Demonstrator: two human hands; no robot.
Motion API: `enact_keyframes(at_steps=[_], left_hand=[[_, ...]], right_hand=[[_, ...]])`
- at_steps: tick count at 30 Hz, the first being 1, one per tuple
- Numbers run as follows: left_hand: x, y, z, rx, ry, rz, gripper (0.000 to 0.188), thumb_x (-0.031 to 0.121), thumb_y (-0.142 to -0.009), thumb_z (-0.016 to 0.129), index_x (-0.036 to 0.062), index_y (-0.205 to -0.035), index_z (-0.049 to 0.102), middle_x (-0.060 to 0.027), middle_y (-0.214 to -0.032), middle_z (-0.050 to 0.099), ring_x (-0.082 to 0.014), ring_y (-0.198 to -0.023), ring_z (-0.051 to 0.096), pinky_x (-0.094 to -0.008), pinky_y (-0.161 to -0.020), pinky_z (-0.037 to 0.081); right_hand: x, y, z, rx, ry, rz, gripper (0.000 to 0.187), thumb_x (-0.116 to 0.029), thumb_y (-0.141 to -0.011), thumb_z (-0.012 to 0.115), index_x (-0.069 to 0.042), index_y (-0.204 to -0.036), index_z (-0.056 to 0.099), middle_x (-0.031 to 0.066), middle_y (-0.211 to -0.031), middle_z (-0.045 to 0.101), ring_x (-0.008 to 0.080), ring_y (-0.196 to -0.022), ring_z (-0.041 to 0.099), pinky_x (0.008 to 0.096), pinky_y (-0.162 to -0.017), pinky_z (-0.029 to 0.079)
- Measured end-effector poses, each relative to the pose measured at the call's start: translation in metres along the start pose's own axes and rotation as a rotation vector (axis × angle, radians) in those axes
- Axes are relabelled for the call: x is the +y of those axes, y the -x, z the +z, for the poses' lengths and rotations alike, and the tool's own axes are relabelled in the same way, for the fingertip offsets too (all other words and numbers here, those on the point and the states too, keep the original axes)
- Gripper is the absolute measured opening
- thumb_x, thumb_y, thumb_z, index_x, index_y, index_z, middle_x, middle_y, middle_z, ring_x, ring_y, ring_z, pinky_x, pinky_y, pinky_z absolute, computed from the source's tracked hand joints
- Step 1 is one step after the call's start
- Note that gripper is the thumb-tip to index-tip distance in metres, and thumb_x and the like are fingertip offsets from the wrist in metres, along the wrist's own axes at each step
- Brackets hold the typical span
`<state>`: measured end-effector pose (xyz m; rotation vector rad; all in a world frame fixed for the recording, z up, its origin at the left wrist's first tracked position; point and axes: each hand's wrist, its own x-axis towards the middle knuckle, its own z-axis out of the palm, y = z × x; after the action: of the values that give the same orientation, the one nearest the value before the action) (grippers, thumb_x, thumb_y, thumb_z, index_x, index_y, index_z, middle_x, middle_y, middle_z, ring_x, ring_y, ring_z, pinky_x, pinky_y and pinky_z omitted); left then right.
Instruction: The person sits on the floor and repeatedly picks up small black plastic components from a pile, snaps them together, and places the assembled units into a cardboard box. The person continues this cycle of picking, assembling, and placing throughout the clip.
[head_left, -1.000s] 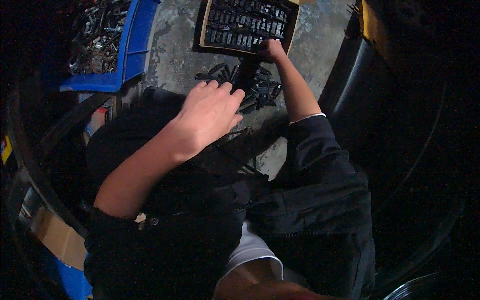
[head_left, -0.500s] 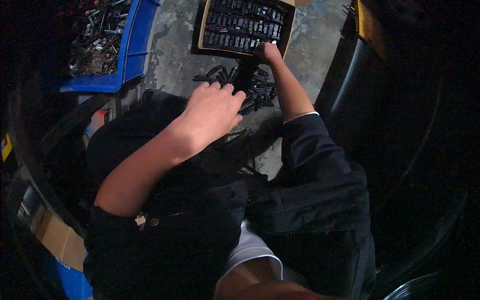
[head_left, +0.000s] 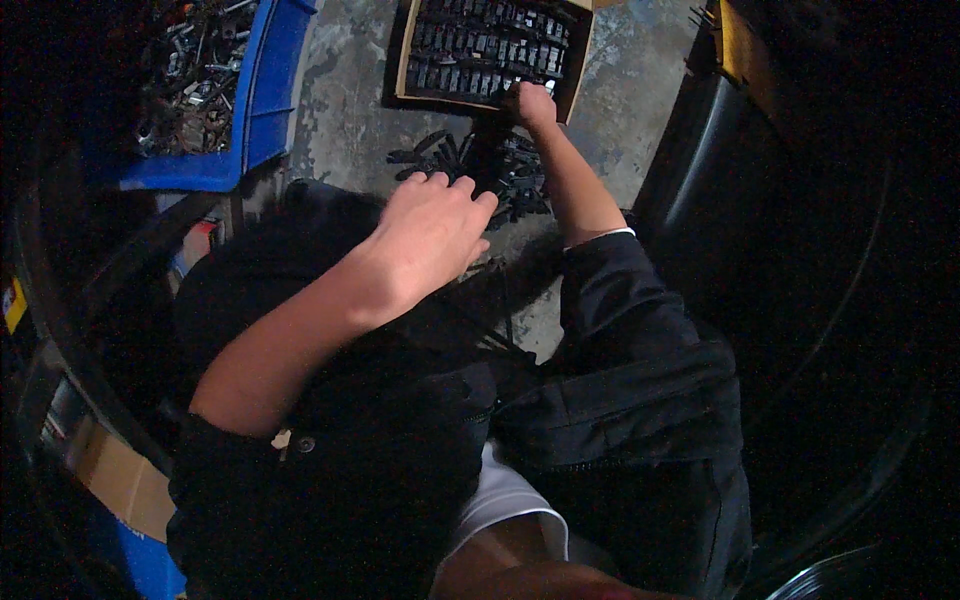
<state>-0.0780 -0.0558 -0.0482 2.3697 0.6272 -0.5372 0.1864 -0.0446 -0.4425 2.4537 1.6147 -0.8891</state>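
The person is crouched over a bare concrete floor, both arms stretched forward. The right hand is out at the near edge of a shallow cardboard box packed with rows of small dark metal parts; its fingers are curled in at the rim, and it may be pinching one of the pieces, though the hand covers the spot and I cannot tell for sure. The left hand hangs lower, palm down, fingers loosely bent and a little spread, gripping nothing, just above the near side of a loose pile of dark parts scattered on the floor between the box and the person's knees. A blue bin full of mixed metal scrap sits well apart at the far left, and something dark and curved, perhaps a tyre, fills the right side.

The light is poor and the pieces are dark on dark, so a part could easily be dropped in crooked or knock a neat row out of line. The reaching forearm passes right over the loose pile; a brush of the sleeve could scatter it. The box's edge is thin, and leaning on it might tip it.
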Motion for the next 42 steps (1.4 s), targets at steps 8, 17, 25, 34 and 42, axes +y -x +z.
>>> enact_keyframes(at_steps=[8, 17, 25, 34, 42], left_hand=[[-0.002, 0.0, -0.001, 0.0, 0.013, -0.005, 0.043, 0.031, -0.086, 0.07, 0.0072, -0.121, 0.061, -0.0136, -0.108, 0.064, -0.0336, -0.104, 0.063, -0.0449, -0.092, 0.05], [-0.001, -0.004, 0.0, 0.041, -0.012, 0.033, 0.044, 0.032, -0.085, 0.069, 0.0069, -0.121, 0.061, -0.0133, -0.107, 0.065, -0.0334, -0.102, 0.063, -0.0447, -0.091, 0.05], [-0.002, -0.012, 0.007, 0.016, -0.039, 0.032, 0.046, 0.033, -0.086, 0.069, 0.0066, -0.123, 0.06, -0.0138, -0.107, 0.064, -0.0332, -0.1, 0.063, -0.0431, -0.089, 0.051], [0.0, -0.026, 0.011, 0.066, -0.019, 0.053, 0.042, 0.031, -0.084, 0.071, 0.0069, -0.117, 0.063, -0.013, -0.104, 0.065, -0.0323, -0.098, 0.064, -0.0434, -0.086, 0.05], [0.0, -0.041, 0.011, -0.052, -0.034, 0.026, 0.045, 0.033, -0.088, 0.067, 0.0071, -0.123, 0.06, -0.0144, -0.108, 0.065, -0.0339, -0.104, 0.062, -0.045, -0.09, 0.05]], right_hand=[[-0.03, 0.08, -0.064, 0.281, -0.252, 0.229, 0.03, -0.03, -0.085, 0.065, -0.012, -0.109, 0.07, 0.0191, -0.102, 0.07, 0.0397, -0.1, 0.065, 0.048, -0.088, 0.052], [0.038, 0.18, 0.009, 0.322, -0.175, 0.456, 0.03, -0.023, -0.08, 0.068, -0.006, -0.106, 0.067, 0.0194, -0.103, 0.068, 0.0402, -0.099, 0.063, 0.0466, -0.087, 0.051], [0.052, 0.19, 0.029, 0.363, -0.282, 0.347, 0.053, -0.012, -0.08, 0.071, -0.01, -0.13, 0.055, 0.0202, -0.129, 0.054, 0.0406, -0.117, 0.054, 0.0463, -0.097, 0.046], [0.071, 0.171, 0.045, 0.223, -0.057, 0.2, 0.04, -0.021, -0.081, 0.072, -0.013, -0.119, 0.064, 0.0125, -0.118, 0.061, 0.0372, -0.108, 0.056, 0.0469, -0.09, 0.049], [0.058, 0.178, 0.017, 0.126, -0.178, 0.104, 0.031, -0.031, -0.089, 0.066, -0.012, -0.113, 0.067, 0.016, -0.114, 0.063, 0.0388, -0.109, 0.058, 0.0488, -0.089, 0.049]])
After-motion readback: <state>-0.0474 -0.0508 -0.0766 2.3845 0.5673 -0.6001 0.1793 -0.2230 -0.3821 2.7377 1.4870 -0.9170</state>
